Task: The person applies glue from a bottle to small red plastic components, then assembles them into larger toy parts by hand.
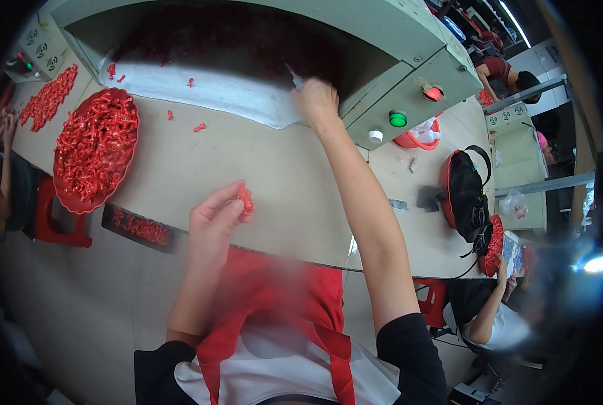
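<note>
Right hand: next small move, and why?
Probably draw the right hand, with its pale pointed tool, back from the mouth of the gray-green booth toward the left hand: that one pinches a small red molded piece above the table, well apart from the tool.

A red apron (320, 289) with two red straps (210, 371) covers a white shirt (274, 374) with short black sleeves (413, 354).
</note>
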